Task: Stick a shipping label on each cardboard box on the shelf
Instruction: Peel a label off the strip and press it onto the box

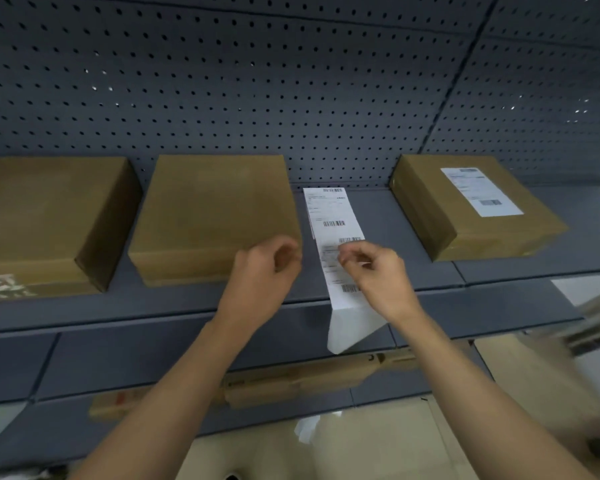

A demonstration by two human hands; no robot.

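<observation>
Three brown cardboard boxes lie flat on a grey shelf [426, 209]. The left box [39, 209] and the middle box [212, 209] have bare tops. The right box [471, 206] carries a white shipping label [480, 190] on its top. Between the middle and right boxes lies a strip of shipping labels [329, 216] that hangs over the shelf's front edge. My right hand [378, 271] pinches this strip near its lower part. My left hand [267, 268] hovers at the middle box's front right corner, fingers curled, holding nothing that I can see.
A dark pegboard wall [257, 81] backs the shelf. Lower grey shelves [153, 358] step out toward me, with a long flat cardboard piece [291, 379] on one. A scrap of white paper [307, 429] lies on the beige floor below.
</observation>
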